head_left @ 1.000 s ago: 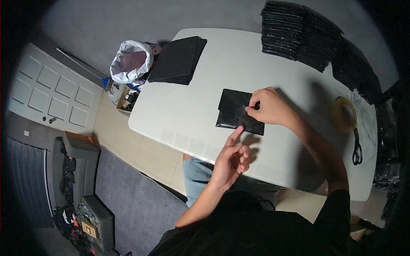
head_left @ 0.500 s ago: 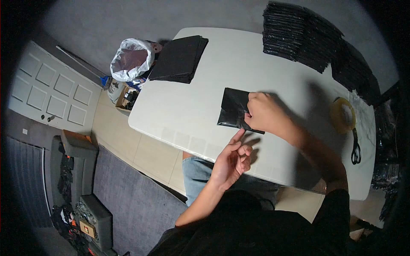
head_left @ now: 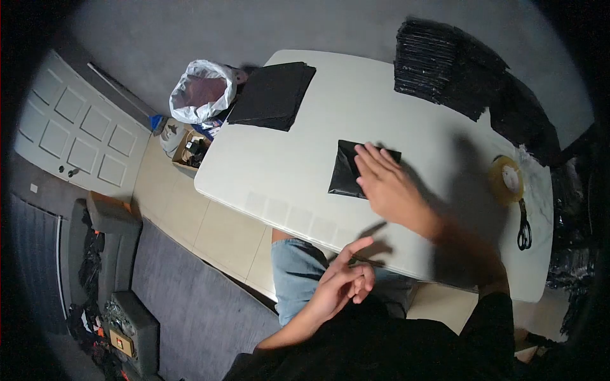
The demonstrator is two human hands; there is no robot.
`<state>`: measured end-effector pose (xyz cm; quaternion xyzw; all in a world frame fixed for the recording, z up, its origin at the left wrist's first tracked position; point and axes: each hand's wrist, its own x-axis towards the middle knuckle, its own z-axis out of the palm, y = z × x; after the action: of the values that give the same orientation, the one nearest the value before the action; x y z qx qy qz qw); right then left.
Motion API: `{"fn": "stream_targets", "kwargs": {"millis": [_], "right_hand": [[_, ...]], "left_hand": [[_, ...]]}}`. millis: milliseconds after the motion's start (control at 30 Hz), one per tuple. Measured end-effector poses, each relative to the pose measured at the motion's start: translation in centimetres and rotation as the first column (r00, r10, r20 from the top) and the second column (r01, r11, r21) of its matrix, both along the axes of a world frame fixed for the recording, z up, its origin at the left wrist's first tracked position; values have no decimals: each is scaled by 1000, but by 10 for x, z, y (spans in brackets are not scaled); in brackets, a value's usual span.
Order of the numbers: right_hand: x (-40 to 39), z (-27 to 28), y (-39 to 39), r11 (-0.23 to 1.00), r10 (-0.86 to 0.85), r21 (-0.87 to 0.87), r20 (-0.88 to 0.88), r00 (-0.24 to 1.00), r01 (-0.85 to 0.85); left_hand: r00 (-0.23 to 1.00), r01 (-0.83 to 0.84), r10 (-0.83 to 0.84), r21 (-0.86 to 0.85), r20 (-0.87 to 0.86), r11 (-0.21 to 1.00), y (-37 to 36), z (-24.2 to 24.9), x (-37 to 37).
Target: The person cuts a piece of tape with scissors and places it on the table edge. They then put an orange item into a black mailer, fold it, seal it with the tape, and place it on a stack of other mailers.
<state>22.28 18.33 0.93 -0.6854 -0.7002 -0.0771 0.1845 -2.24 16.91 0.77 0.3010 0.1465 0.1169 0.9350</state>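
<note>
A flat, shiny black plastic packet (head_left: 345, 173) lies on the white table in front of me. My right hand (head_left: 389, 189) rests across its right part with the fingers stretched out flat, covering much of that side. Below the packet, by the table's near edge, my left hand (head_left: 343, 283) is held palm up and apart from it. Its index finger points out while the other fingers curl loosely, and I see nothing in it.
A stack of black sheets (head_left: 270, 95) lies at the table's (head_left: 279, 165) far left. Piled black plastic packets (head_left: 426, 60) line the far right. A tape roll (head_left: 497, 179) and black-handled scissors (head_left: 524, 235) lie on the right. Beyond the left edge stands a white-lined bin (head_left: 181, 108).
My right hand has gone from a closed grip at the packet's edge to lying flat on it. My left hand has drawn back from the packet's lower edge towards me.
</note>
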Motion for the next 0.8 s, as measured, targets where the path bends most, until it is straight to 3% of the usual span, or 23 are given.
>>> {"fn": "stream_targets", "kwargs": {"millis": [67,133,200,300,367,433,500,600,800], "right_hand": [[-6,-34,0,986,-12,-161,103,995,28],[-9,-41,-2,993,-23,-112,35,999,27],[-6,-38,-2,991,-20,-130,19,1000,23],[-4,-26,-4,978,-5,-207,-75,997,-11],[-6,-21,-3,965,-3,-260,-139,990,-33],[-9,-19,-3,977,25,-211,-33,999,-31],[-12,-25,-4,977,41,-205,-51,998,-51],[-12,-29,-3,979,58,-190,-72,996,-71],[-13,6,5,942,26,-330,-93,995,-55]], "left_hand": [[1000,-1,0,53,3,999,-2,6,-10],[999,25,-14,277,-42,961,0,13,-17],[999,26,-17,314,-31,949,2,24,-22],[997,-50,72,518,-21,854,5,33,-30],[996,-60,83,567,-15,821,5,33,-34],[996,-64,93,609,-15,790,6,28,-39],[995,-45,92,676,-34,736,5,22,-46],[990,-42,122,661,-75,749,-1,27,-54],[980,-93,192,754,-46,651,-5,37,-69]]}}
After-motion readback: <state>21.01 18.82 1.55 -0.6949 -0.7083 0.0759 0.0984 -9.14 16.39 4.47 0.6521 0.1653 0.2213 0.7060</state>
